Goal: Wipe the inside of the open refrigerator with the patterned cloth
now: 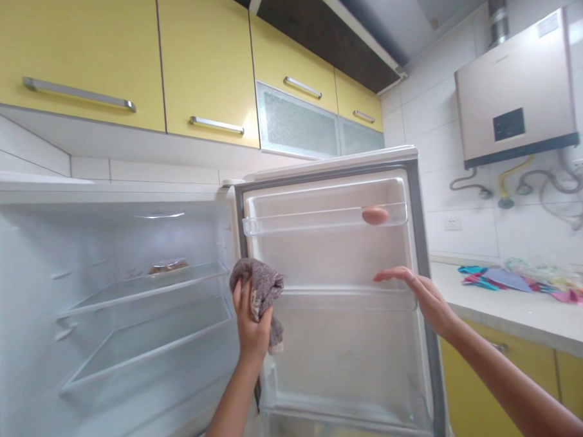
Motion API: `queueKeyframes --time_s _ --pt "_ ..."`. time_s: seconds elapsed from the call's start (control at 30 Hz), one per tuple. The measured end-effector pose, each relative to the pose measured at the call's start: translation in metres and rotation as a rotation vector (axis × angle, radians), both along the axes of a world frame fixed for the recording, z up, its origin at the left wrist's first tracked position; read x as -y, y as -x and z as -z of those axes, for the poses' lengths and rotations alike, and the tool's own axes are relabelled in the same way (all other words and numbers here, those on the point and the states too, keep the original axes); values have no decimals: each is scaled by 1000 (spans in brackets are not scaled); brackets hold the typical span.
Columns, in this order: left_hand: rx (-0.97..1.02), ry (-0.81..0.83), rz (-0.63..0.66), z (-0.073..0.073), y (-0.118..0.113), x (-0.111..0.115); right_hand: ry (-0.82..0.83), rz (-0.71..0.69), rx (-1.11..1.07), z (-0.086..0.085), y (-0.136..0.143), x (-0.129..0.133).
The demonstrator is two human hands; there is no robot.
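Observation:
My left hand (pixel 252 323) grips a bunched grey-brown cloth (pixel 262 285) in front of the hinge side of the open fridge door (pixel 335 262). My right hand (pixel 421 295) reaches across the door's outer edge, fingers stretched out over the middle door shelf (pixel 346 299), with nothing in them. Whether its fingertips touch the shelf, I cannot tell. On the upper door shelf (pixel 315 218) a brown egg (pixel 375 215) lies near the right end. A wrapped packet (pixel 168 266) rests on the upper glass shelf (pixel 143 290) inside the fridge.
Yellow wall cabinets (pixel 206 60) hang above the fridge. To the right, a white counter (pixel 509 315) bears several colourful cloths or bags (pixel 506 279). A water heater (pixel 516 93) with pipes is mounted on the tiled wall. A lower glass shelf (pixel 151 344) spans the fridge.

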State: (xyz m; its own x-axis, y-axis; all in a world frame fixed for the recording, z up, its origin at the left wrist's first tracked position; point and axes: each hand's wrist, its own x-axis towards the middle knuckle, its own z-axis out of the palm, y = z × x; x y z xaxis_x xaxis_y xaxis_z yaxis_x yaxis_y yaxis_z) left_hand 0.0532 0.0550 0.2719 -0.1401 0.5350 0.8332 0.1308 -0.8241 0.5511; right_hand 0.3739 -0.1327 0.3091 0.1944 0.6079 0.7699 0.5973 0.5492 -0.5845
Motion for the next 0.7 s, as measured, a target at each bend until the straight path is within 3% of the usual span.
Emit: queueKeyframes --time_s 0.13,0.2,0.27,0.33,0.43,0.57,0.7 --pt "240 212 29 -1 3 -10 -41 22 -67 3 3 -3" --pt "271 201 -26 5 -6 -3 -70 16 -86 5 3 -4" --pt "124 -14 -169 16 -19 10 -103 -9 -101 7 2 -6" --pt "-174 -267 -331 30 -35 26 -122 -43 -121 8 1 -8" --pt "-597 -522 -386 40 -60 49 -109 -79 -134 9 0 -8" --pt "-885 -758 -294 25 -95 75 -18 -143 -119 4 -2 -5" --pt "-994 -1033 -200 0 -129 90 224 -358 -248 -9 -8 6"
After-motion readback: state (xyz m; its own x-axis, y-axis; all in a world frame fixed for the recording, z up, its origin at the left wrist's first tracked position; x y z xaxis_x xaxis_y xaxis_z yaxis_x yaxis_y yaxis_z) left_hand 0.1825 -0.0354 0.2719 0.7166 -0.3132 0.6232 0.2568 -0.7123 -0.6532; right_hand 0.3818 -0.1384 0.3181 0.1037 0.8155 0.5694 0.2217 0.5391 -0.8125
